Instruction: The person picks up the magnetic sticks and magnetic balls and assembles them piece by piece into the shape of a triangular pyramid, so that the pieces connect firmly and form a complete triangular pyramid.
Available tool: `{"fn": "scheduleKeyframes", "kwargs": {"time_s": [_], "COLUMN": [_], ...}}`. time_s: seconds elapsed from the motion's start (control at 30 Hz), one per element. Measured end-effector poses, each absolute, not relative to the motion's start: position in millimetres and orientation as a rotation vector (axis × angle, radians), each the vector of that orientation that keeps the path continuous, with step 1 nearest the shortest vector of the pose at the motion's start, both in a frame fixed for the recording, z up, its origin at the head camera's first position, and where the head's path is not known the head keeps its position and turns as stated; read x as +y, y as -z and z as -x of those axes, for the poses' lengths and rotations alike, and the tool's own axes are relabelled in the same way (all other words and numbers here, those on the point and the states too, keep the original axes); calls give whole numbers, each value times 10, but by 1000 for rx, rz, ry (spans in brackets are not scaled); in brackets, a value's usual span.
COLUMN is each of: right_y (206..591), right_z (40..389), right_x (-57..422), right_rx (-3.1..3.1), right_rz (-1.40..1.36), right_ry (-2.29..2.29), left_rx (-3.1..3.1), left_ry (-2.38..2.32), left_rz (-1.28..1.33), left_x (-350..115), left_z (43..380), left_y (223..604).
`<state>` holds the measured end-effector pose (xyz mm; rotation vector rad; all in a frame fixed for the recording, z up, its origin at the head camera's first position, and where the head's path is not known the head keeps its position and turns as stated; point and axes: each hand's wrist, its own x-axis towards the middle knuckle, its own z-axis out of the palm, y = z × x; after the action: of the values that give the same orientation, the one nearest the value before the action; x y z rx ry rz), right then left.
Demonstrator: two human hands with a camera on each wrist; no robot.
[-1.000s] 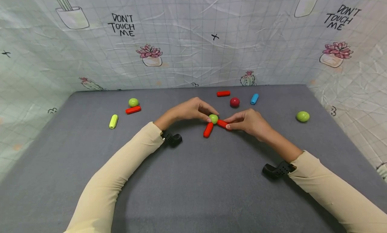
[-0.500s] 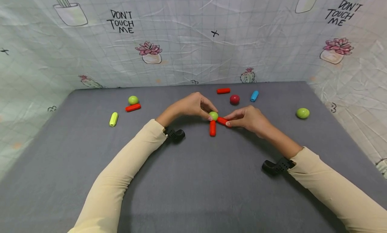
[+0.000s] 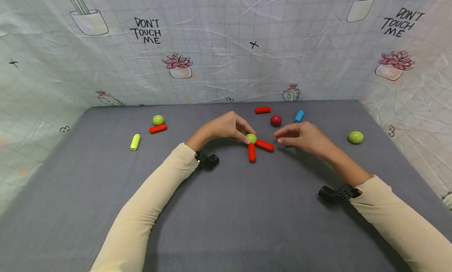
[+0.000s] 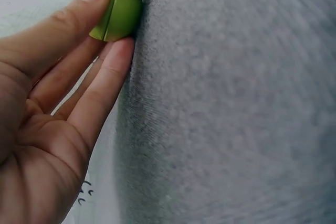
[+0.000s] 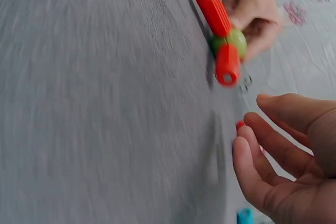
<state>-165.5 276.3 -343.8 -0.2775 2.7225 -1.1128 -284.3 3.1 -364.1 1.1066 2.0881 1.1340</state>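
Clock positions are taken from the head view, centred on the lime-green, plastic-looking ball (image 3: 252, 138), with twelve toward the white printed backdrop cloth (image 3: 212, 40).

Change noted: the right hand (image 3: 307, 136) has let go of the straight red plastic-looking rod (image 3: 265, 145) lying at four o'clock from the ball. Half a second ago it held that rod's outer end. It is now just apart from it at three o'clock, its fingers loosely bent and holding nothing.

The left hand (image 3: 227, 126), reaching in from ten o'clock, pinches the ball between thumb and fingers, as before. A second red rod (image 3: 252, 153) points to six o'clock; one second ago it pointed nearer seven.

Location: ball and both rods sit together mid-way across the far half of the grey tabletop (image 3: 226, 209), each rod's inner end meeting the ball.

Assessment: the four-o'clock rod keeps its place without the right hand, which suggests that the join is made and that hand is free for other work. The right wrist view is blurred, so how deeply either rod is seated cannot be certified.

Loose parts noted: a glossy dark-red ball (image 3: 276, 120) at two o'clock, a short blue rod (image 3: 299, 116) beyond it, and a separate green ball (image 3: 355, 137) well apart at three.
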Motion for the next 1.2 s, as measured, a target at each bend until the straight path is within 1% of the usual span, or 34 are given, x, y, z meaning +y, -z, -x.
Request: {"fn": "scheduleKeyframes", "kwargs": {"time_s": [0.23, 0.67, 0.77, 1.0, 1.2], "right_y": [3348, 3339, 3346, 3384, 3421], "right_z": [1514, 1257, 1229, 1216, 1240], "right_x": [3114, 3845, 3984, 4186, 4321], "right_rx": [2927, 3179, 3230, 3375, 3349], "right_rz": [222, 71, 81, 182, 132], "right_ry": [959, 748, 743, 505, 407], "left_rx": [2106, 2136, 2147, 2140, 2151], "left_ry": [-1175, -1170, -1164, -1163, -1147], "left_rz": [-1062, -1035, -1017, -991, -993], "left_x": [82, 86, 80, 79, 85], "left_z": [2843, 2811, 2806, 2802, 2806], "left_y": [3616, 3583, 3581, 3585, 3590]}}
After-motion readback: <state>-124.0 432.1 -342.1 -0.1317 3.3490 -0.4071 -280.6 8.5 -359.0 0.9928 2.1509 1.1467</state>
